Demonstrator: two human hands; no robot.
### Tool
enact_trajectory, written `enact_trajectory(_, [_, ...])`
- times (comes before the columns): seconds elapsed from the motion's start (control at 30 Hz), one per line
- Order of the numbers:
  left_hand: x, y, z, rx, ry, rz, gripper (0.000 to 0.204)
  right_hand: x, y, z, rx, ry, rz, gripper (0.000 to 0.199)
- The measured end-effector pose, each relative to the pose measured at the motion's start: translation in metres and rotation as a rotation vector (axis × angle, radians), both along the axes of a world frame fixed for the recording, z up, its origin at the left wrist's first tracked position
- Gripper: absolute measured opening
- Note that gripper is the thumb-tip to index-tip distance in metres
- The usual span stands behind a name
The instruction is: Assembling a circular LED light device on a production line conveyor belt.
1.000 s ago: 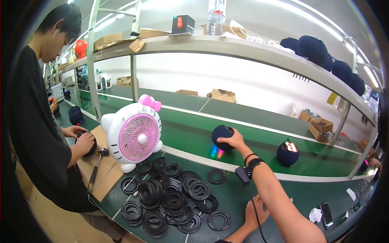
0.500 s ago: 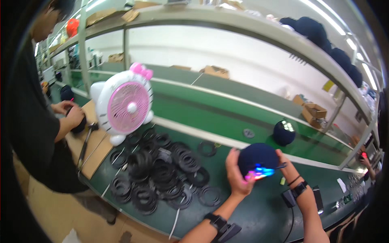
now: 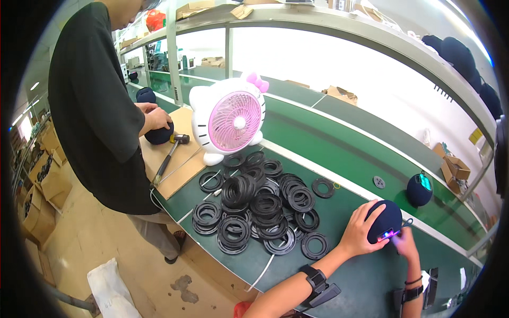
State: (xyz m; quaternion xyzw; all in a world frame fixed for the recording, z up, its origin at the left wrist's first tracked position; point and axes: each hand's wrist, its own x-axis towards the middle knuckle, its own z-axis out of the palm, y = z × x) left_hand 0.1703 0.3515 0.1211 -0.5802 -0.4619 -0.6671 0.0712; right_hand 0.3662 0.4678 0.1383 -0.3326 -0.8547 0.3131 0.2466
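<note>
My left hand [image 3: 361, 233] is wrapped round the left side of a ball-shaped dark blue speaker [image 3: 385, 216], fingers over its top and thumb beneath. Pink and blue lights [image 3: 389, 233] glow on the speaker's lower near side. At its lower right, my right hand [image 3: 407, 243] is close to the lights and a small strap loop [image 3: 407, 222]; motion blurs its fingers, so its grip cannot be made out. Left of my hands lies a heap of black rings [image 3: 260, 201] on the green bench. Beyond the speaker sits a second dark ball speaker [image 3: 419, 190] with a glossy lit panel.
A white and pink cat-shaped fan [image 3: 229, 117] stands behind the rings. At left, a co-worker in black [image 3: 95, 106] handles another dark ball [image 3: 159, 133] over cardboard, beside a hammer [image 3: 172, 153]. A grey disc [image 3: 378, 182] lies near the second speaker. A metal shelf [image 3: 318, 22] runs overhead.
The view has swung left, so the scene sits further right. The speaker has turned, showing less of its lights. My right hand has come down from its right side to the lower edge.
</note>
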Motion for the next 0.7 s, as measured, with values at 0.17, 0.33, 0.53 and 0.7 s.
enact_trajectory(0.17, [0.003,-0.002,0.007,-0.004,0.075,-0.066,0.085,0.024,0.004,-0.075,0.395,0.037,-0.046,0.040])
enact_trajectory(0.33, [0.003,-0.002,0.016,-0.053,0.084,-0.163,0.083,0.018,-0.002,-0.056,0.444,-0.003,-0.087,0.034])
enact_trajectory(0.53, [0.009,-0.013,0.045,-0.246,0.200,-0.374,0.085,0.009,-0.005,-0.049,0.284,0.155,-0.108,0.033])
enact_trajectory(0.7, [-0.042,-0.027,0.088,-0.416,0.483,-0.271,0.080,0.007,-0.006,-0.050,0.431,0.030,-0.081,0.034])
